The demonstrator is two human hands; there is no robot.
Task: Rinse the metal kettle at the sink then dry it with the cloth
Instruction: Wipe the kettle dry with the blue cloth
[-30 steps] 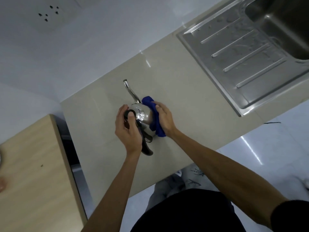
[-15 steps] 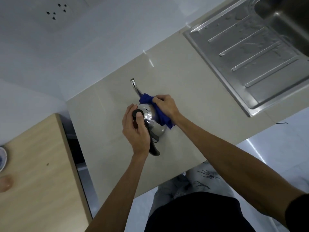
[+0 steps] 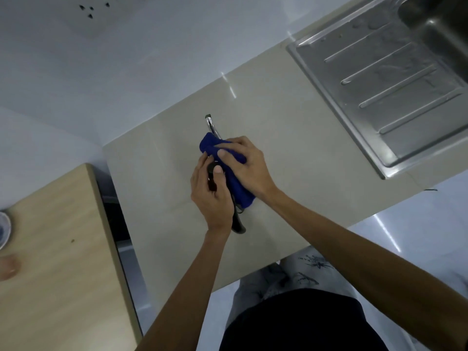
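The metal kettle stands on the beige counter; only its thin curved spout and black handle show. A blue cloth lies draped over the kettle's body and hides it. My right hand presses the cloth onto the kettle from the right. My left hand grips the kettle's black lid knob and handle from the near side, thumb on top.
The steel sink's ribbed drainboard with water drops lies at the upper right, the basin beyond it. A wooden table stands at the left across a narrow gap, with a dish at its edge. The wall holds a socket.
My right hand has slid the blue cloth from the kettle's right side up over its top and front, covering the shiny body. The left hand keeps its grip.
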